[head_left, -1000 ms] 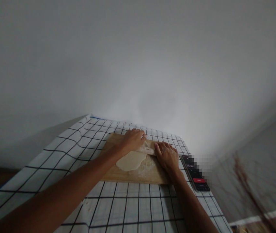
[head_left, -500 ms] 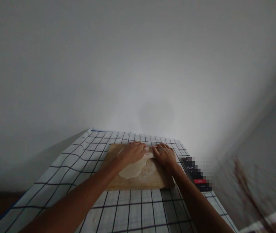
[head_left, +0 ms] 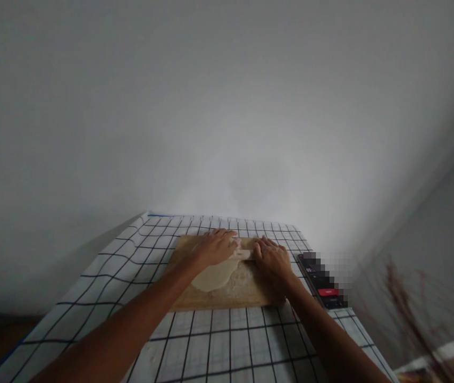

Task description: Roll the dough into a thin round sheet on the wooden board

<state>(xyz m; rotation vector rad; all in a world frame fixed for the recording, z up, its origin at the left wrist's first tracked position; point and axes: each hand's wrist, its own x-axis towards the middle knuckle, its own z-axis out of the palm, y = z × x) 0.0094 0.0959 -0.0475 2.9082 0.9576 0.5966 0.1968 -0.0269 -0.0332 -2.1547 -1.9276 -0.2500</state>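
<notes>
On a wooden board (head_left: 259, 290) lies a flat, pale sheet of dough (head_left: 213, 277), with flour dusted beside it. A light rolling pin (head_left: 245, 255) crosses the far part of the board; only its middle shows between my hands. My left hand (head_left: 217, 246) lies over the pin's left part, above the dough's far edge, its fingers pointing forward and right. Over the right part rests my right hand (head_left: 271, 256), fingers bent forward around it. Both hands and the left forearm hide part of the pin and dough.
A white cloth with dark grid lines (head_left: 219, 346) covers the table under the board. At the right edge lies a dark phone (head_left: 322, 279), partly pixelated. A pale wall (head_left: 227, 133) rises behind the table. Blurred dry stems (head_left: 400, 298) stand at the right.
My right hand has shifted slightly nearer and to the right. My left hand has tilted a little, with its fingers more apart. More of the rolling pin shows between them.
</notes>
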